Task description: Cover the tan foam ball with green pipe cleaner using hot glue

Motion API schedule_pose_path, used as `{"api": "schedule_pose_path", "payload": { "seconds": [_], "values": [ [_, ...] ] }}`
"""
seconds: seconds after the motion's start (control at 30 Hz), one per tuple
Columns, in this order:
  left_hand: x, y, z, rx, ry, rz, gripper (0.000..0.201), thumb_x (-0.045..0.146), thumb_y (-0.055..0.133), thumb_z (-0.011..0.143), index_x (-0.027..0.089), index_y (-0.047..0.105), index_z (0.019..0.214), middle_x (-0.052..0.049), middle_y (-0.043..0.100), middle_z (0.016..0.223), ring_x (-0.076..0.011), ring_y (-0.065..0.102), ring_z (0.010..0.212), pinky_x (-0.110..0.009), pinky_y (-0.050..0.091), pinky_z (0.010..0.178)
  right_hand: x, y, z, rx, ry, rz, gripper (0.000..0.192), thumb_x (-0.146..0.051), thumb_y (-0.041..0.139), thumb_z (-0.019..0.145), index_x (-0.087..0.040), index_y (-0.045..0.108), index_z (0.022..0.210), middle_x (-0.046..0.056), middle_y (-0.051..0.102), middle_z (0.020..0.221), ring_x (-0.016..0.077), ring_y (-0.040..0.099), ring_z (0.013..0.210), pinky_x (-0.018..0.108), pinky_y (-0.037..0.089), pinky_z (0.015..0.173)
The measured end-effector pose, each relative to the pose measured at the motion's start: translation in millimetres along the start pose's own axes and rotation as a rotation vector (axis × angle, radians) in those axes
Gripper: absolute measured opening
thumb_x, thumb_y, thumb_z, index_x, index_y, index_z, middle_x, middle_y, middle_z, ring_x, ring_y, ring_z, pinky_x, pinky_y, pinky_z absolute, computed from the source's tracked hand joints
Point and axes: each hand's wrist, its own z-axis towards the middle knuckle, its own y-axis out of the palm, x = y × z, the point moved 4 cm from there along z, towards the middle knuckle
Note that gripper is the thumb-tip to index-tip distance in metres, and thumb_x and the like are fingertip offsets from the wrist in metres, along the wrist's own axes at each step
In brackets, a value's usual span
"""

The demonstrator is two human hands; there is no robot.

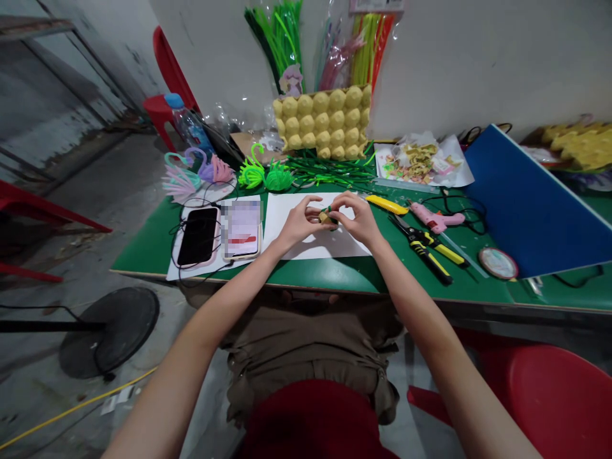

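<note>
Above a white paper sheet (282, 210), my left hand (300, 222) and my right hand (357, 217) meet, fingers curled. Between them is a small yellow-tan piece (324, 217), coloured like the egg carton. My left fingers grip this piece from its left side. A short dark green strip (326, 209), which looks like pipe cleaner, touches it at the top, pinched by my right fingertips. Part of both is hidden behind the fingers.
Two phones (198, 236) lie left. A yellow cutter (387, 204), pruning shears (425, 247) and a pink glue gun (436, 218) lie right, before a blue board (535, 204). Behind are green pipe cleaners (335, 171), pipe-cleaner swans (265, 173) and an egg carton (325, 121).
</note>
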Motion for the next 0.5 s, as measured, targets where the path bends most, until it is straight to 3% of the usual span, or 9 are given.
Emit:
{"api": "schedule_pose_path", "payload": {
  "seconds": [0.13, 0.3, 0.5],
  "values": [
    [0.8, -0.1, 0.3, 0.015, -0.001, -0.005, 0.075, 0.025, 0.095, 0.043, 0.019, 0.059, 0.108, -0.001, 0.076, 0.086, -0.0173, 0.074, 0.082, -0.029, 0.057, 0.08, -0.2, -1.5, 0.2, 0.006, 0.032, -0.03, 0.006, -0.023, 0.069, 0.084, -0.024, 0.067, 0.079, 0.002, 0.069, 0.086, 0.0188, 0.062, 0.083, 0.034, 0.051, 0.078],
    [3.8, -2.8, -1.0, 0.058, -0.029, -0.038, 0.07, 0.029, 0.095, 0.049, 0.018, 0.059, 0.108, 0.0, 0.075, 0.081, -0.0153, 0.073, 0.076, -0.027, 0.056, 0.076, 2.1, -8.0, 0.4, 0.103, 0.1, 0.005, 0.014, -0.032, 0.07, 0.087, -0.023, 0.065, 0.078, 0.002, 0.066, 0.084, 0.0181, 0.062, 0.083, 0.034, 0.05, 0.075],
    [1.4, -6.9, 1.9, 0.084, -0.016, -0.171, 0.07, 0.035, 0.097, 0.051, 0.017, 0.059, 0.108, -0.005, 0.078, 0.085, -0.0217, 0.077, 0.081, -0.034, 0.058, 0.081, 6.7, -9.5, -0.2, 0.175, 0.177, 0.095, 0.031, -0.053, 0.072, 0.085, -0.023, 0.066, 0.082, 0.003, 0.065, 0.088, 0.018, 0.063, 0.082, 0.034, 0.052, 0.075]
  ]
}}
